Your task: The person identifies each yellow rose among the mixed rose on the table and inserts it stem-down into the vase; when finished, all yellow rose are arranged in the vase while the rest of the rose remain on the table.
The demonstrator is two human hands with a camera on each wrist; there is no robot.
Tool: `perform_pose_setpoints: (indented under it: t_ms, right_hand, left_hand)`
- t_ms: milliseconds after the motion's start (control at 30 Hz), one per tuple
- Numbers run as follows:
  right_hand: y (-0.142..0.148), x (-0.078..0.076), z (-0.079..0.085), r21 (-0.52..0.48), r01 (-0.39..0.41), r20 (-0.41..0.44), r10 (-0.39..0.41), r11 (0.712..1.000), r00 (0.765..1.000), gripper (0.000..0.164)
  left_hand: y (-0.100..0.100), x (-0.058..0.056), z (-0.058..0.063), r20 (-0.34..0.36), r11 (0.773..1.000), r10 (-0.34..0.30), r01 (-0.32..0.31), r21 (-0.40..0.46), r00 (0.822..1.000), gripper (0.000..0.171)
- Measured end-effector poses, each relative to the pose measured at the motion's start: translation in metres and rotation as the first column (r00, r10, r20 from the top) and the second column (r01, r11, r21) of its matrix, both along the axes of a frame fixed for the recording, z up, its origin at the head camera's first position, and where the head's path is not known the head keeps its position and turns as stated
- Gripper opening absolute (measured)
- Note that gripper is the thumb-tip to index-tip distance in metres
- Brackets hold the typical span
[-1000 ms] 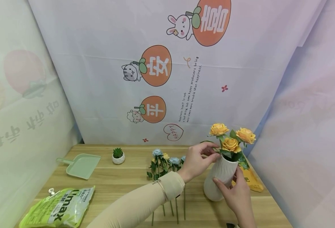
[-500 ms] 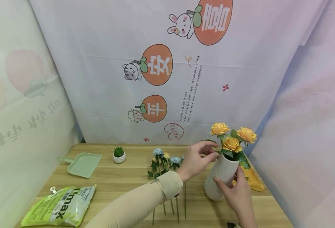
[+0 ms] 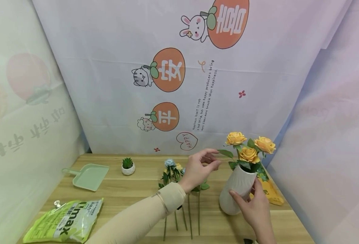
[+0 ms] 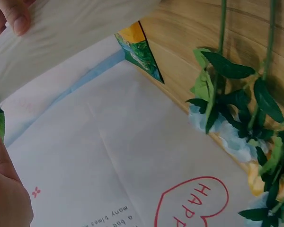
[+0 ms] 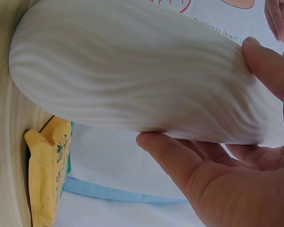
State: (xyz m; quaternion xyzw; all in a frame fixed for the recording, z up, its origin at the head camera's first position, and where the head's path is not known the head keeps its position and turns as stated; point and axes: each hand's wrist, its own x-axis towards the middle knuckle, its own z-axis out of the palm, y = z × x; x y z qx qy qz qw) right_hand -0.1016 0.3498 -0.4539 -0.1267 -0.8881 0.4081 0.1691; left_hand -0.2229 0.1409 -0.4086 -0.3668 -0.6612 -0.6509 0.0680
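My right hand (image 3: pixel 255 207) grips the white ribbed vase (image 3: pixel 237 188), thumb on one side and fingers round the other. The vase's base is at the tabletop in the right wrist view. Several yellow roses (image 3: pixel 249 154) with green leaves rise from its mouth. Left of them, my left hand (image 3: pixel 199 169) hovers with loosely bent fingers and nothing between them, near a leaf that sticks out from the bunch. Beneath the left forearm and hand lie several long-stemmed flowers with blue roses (image 4: pixel 236 142) and a yellow bloom; the sleeve hides part of them.
On the wooden table (image 3: pixel 130 203) are a green dustpan (image 3: pixel 90 177), a small potted succulent (image 3: pixel 127 166) and a green clipped bag (image 3: pixel 66 220) at the left. Behind the vase lies a yellow packet (image 3: pixel 272 193). Printed cloth (image 3: pixel 121 101) encloses the back and sides.
My left hand has let go at the rose bunch and drawn away to the left, leaving a leaf exposed. The right hand keeps its grip on the vase, which has barely moved.
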Motion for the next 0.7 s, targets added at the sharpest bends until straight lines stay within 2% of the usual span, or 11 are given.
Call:
perform_pose_setpoints:
  t_ms: [233,400,533,700]
  right_hand:
    - [0.001,0.0,-0.002,0.003,-0.007,0.021,0.007,1.0,1.0,0.119]
    - [0.001,0.0,-0.002,0.013,-0.005,-0.02,0.005,1.0,1.0,0.114]
    - [0.0,0.0,-0.002,0.022,-0.002,-0.042,0.002,1.0,0.999,0.113]
    - [0.0,-0.001,-0.001,0.027,-0.001,-0.051,0.002,1.0,0.999,0.111]
  left_hand:
    - [-0.027,-0.004,-0.008,0.069,0.999,0.039,-0.039,-0.005,0.997,0.031]
    - [-0.053,-0.01,-0.022,0.106,0.997,0.079,-0.08,0.007,0.991,0.031]
    - [-0.077,-0.013,-0.035,0.126,0.987,0.163,-0.16,-0.027,0.979,0.031]
    - [-0.105,-0.014,-0.054,0.14,0.949,0.308,-0.295,-0.11,0.941,0.029]
